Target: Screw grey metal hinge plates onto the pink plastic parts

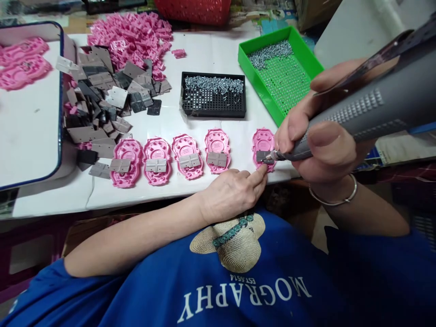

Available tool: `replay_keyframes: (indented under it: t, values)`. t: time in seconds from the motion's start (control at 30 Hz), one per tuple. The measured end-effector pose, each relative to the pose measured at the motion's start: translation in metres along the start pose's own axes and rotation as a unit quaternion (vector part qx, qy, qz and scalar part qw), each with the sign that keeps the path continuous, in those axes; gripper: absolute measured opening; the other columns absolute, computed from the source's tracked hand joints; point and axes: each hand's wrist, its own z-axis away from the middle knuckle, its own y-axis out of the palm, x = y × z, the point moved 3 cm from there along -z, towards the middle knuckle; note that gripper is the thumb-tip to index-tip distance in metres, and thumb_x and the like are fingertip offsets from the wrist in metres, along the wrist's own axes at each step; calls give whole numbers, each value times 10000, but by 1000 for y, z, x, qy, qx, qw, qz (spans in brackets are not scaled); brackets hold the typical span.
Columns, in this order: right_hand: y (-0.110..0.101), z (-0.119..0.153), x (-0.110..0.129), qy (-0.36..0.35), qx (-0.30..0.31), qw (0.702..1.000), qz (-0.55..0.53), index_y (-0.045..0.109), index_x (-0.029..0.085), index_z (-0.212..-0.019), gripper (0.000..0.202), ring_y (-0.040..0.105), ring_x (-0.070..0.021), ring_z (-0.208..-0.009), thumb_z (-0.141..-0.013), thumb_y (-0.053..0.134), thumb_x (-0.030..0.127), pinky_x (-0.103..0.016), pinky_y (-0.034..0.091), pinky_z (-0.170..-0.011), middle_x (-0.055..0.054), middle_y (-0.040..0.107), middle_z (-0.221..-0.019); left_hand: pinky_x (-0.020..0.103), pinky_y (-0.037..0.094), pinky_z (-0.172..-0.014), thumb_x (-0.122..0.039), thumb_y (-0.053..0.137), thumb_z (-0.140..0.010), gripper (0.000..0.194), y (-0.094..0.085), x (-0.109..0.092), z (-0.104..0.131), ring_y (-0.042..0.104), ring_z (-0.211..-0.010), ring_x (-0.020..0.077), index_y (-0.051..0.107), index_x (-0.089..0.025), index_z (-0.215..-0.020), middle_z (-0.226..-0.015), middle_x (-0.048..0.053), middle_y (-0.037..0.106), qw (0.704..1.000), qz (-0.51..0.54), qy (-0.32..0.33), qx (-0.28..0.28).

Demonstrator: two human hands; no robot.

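Pink casings (263, 136) line up five to one screwdriver (361, 106).

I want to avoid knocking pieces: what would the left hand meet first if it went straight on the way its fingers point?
The rightmost pink piece, at its near edge; a fingertip of the left hand seems to touch it, though depth is unclear.

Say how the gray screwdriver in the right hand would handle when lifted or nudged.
The gray screwdriver is probably hefty, given its thick body. Its raised texture should help resist slipping. Laid down, its rounded barrel might roll.
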Motion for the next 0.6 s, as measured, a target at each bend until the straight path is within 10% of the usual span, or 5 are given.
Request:
replay_keyframes:
  t: [0.4,0.6]
  values:
    - [1,-4,-6,32,71,991,-106,652,256,-985,219,472,-86,-425,-779,725,275,-230,365,-389,68,555,-622,298,569,-612,-98,385,-973,377,5,-3,-1,720,-792,177,543,-50,-1311,-1402,241,532,1000,22,-12,-3]
    - [-24,-47,7,-69,-17,997,0,641,243,-971,255,459,-100,-414,-781,738,381,-272,323,-381,60,484,-600,290,518,-563,-117,415,-970,311,4,-1,4,686,-731,158,556,-77,-1244,-1263,172,645,996,20,-26,-87]
